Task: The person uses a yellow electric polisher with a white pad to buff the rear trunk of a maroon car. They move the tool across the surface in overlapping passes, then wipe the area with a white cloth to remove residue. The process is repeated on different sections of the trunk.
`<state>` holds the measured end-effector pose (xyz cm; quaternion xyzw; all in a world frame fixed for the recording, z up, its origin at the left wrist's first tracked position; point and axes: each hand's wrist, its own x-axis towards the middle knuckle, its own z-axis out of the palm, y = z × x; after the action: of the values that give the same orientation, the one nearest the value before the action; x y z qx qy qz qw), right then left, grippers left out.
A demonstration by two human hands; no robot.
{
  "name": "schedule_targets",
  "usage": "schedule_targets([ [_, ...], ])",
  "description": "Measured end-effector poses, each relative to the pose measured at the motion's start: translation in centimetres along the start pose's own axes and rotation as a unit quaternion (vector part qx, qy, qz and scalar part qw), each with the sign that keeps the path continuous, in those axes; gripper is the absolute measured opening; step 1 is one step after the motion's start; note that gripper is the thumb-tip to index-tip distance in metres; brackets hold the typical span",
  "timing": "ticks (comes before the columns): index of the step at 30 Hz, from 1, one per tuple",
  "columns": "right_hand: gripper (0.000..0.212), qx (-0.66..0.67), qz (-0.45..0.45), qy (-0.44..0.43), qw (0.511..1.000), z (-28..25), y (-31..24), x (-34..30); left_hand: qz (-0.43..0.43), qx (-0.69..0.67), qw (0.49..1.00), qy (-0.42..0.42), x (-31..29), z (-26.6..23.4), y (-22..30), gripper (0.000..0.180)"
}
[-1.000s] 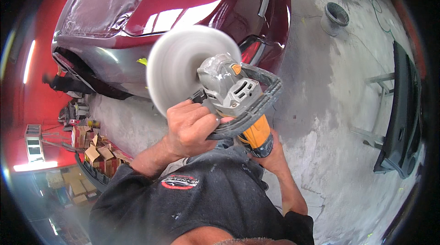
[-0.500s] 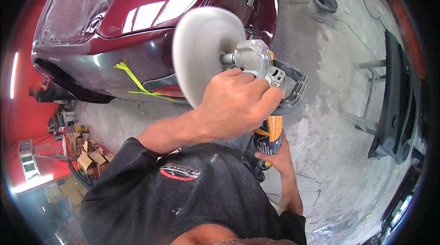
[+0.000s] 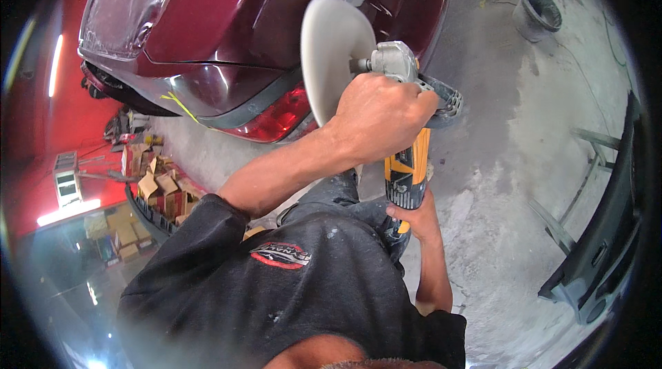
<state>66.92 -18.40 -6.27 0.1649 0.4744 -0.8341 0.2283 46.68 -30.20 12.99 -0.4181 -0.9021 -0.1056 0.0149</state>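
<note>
I hold a yellow and black power polisher [image 3: 408, 174] with both hands. My left hand [image 3: 383, 117] is wrapped over its front end, behind the silver gear head [image 3: 394, 60]. Lower down, my right hand [image 3: 419, 217] grips the rear of its body. The round white pad [image 3: 332, 58] stands nearly on edge, its surface smeared as if spinning. Behind it is the glossy dark red car [image 3: 227, 10], with a red tail light [image 3: 279, 117] below and left of the pad. Whether the pad touches the paint, I cannot tell.
Yellow-green tape [image 3: 183, 108] hangs by the tail light. A grey bucket [image 3: 538, 14] stands on the concrete at the far right, near a thin cable. A dark car trim panel [image 3: 600, 217] rests on a metal stand [image 3: 576, 196] to the right. Cardboard boxes [image 3: 162, 186] are piled at left.
My view has shifted, so the car and bucket sit differently in it. The polisher has moved up and right in the picture, exposing more of the tail light. Both hands keep their grip.
</note>
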Motion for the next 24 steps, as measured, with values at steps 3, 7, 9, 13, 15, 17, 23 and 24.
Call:
schedule_targets([
  [3,0.085,0.022,0.063,-0.011,0.998,-2.2,-1.8,0.2,-0.011,0.008,1.0,-0.002,1.9,1.3,0.4,0.022],
  [7,0.085,0.003,0.03,-0.023,0.999,-5.1,-1.9,0.8,-0.037,-0.002,0.999,-0.019,2.5,2.8,0.3,0.024],
  [9,0.088,0.012,0.069,-0.021,0.997,-4.8,-3.5,0.3,-0.035,-0.016,0.999,-0.024,2.1,2.7,0.7,0.025],
  [13,0.096,-0.076,0.009,-0.024,0.997,-4.6,-1.4,-0.2,-0.027,-0.007,0.999,-0.024,1.6,0.5,1.5,0.026],
  [15,0.098,-0.1,-0.048,-0.042,0.993,-3.7,-2.3,0.3,-0.012,0.013,1.0,-0.005,2.0,-1.9,1.5,0.027],
  [17,0.09,-0.091,-0.044,-0.036,0.994,-2.0,-5.2,0.4,-0.003,0.025,0.999,0.03,2.7,-4.1,0.9,0.025],
  [23,0.076,-0.008,-0.04,-0.042,0.998,1.4,-14.4,4.1,0.008,0.081,0.994,0.075,8.7,-8.9,-2.8,0.014],
  [24,0.075,0.002,-0.046,-0.052,0.998,1.0,-14.6,5.8,0.002,0.102,0.992,0.075,9.8,-8.7,-3.3,0.015],
])
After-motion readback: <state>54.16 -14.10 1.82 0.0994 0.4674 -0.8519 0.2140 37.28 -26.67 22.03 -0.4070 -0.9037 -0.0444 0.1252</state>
